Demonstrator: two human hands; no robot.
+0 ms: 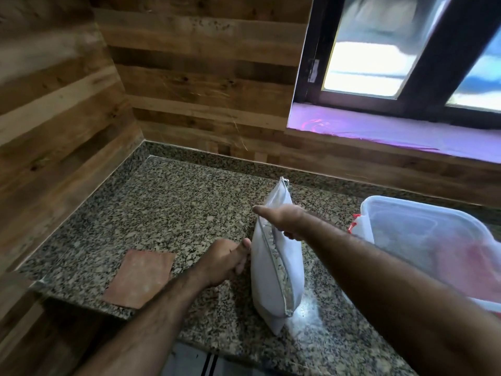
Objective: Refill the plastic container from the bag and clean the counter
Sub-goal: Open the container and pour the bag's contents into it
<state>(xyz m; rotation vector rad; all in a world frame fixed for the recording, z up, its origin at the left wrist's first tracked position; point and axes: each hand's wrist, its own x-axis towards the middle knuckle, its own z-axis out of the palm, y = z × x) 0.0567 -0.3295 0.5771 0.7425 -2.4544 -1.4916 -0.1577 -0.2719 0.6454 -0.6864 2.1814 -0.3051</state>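
Note:
A white zip-top bag (267, 280) stands upright on the speckled granite counter (168, 207), its top seam parted along part of its length. My left hand (225, 260) grips the bag's left side near the top edge. My right hand (284, 221) pinches the bag's right side at the opening, thumb pointing left. A clear plastic container (423, 240) with a translucent lid and a red clip sits to the right, partly behind my right forearm. What the bag holds is hard to make out.
A reddish-brown cloth (139, 278) lies flat near the counter's front left edge. Wood-panel walls close the corner at left and back. A window sill (379, 128) with purple lining runs above the counter at the right.

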